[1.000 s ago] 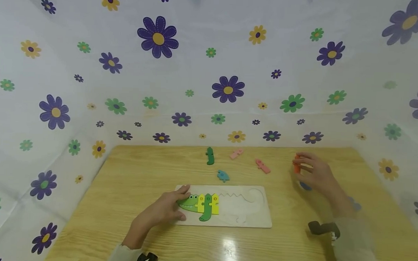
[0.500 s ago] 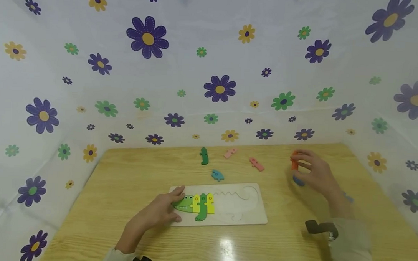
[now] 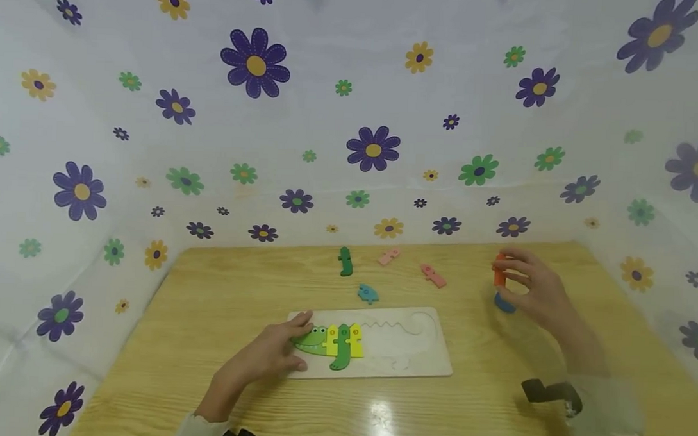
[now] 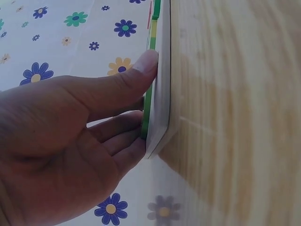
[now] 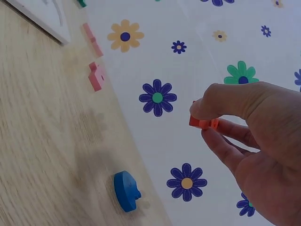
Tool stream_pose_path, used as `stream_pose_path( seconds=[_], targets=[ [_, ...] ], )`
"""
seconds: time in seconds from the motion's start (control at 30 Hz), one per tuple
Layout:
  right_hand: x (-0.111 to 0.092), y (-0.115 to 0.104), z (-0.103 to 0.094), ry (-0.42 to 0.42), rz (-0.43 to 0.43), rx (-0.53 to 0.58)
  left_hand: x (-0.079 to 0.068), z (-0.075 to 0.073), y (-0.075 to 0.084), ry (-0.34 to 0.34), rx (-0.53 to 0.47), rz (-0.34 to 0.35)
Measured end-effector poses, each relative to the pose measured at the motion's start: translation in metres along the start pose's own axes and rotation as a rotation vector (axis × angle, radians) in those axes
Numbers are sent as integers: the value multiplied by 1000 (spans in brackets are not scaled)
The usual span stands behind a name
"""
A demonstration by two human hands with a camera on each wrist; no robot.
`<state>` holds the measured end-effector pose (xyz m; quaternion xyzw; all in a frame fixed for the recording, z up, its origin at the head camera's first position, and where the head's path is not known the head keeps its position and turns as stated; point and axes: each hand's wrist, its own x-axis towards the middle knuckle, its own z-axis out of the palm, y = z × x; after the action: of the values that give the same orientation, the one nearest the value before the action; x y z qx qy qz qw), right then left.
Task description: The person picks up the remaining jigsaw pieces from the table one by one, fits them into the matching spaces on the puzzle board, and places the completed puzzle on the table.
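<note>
In the head view my left hand [image 3: 266, 350] rests on the left end of a pale wooden puzzle board [image 3: 407, 366], fingers and thumb pressing on its face by the green crocodile head [image 3: 311, 343]. Beside the head sit a yellow piece [image 3: 332, 339], a green leg piece [image 3: 342, 349] and another yellow piece [image 3: 356, 341], side by side. The rest of the board shows the recess's outline. To the right, my right hand [image 3: 539, 292] pinches an orange puzzle piece [image 3: 500, 269] between thumb and fingertips, held above the table; the right wrist view shows the same orange piece [image 5: 197, 121].
A blue piece [image 3: 504, 303] lies on the table below the right hand. Behind the board are a dark green piece [image 3: 345, 261], two pink pieces, one paler [image 3: 390, 256] and one darker [image 3: 433, 275], and a light blue piece [image 3: 367, 294]. A flowered cloth [image 3: 306, 127] hangs behind the table.
My right hand has shifted slightly to the right with the orange piece, and more of the blue piece shows below it. A bluish piece formerly visible by the forearm is now hidden. My left hand stays put.
</note>
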<state>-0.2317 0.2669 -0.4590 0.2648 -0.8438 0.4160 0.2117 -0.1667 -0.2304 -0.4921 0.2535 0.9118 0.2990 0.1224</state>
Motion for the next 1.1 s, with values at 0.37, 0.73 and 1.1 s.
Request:
stream_pose_path(
  seconds=[0.37, 0.73, 1.1],
  targets=[
    [6, -4, -15, 2, -20, 22, 3, 2, -1, 19, 12, -13],
    [6, -22, -14, -27, 55, 37, 0, 1, -2, -6, -9, -15],
    [-2, -22, -11, -54, 8, 75, 1, -1, 0, -2, -5, -18]
  ],
)
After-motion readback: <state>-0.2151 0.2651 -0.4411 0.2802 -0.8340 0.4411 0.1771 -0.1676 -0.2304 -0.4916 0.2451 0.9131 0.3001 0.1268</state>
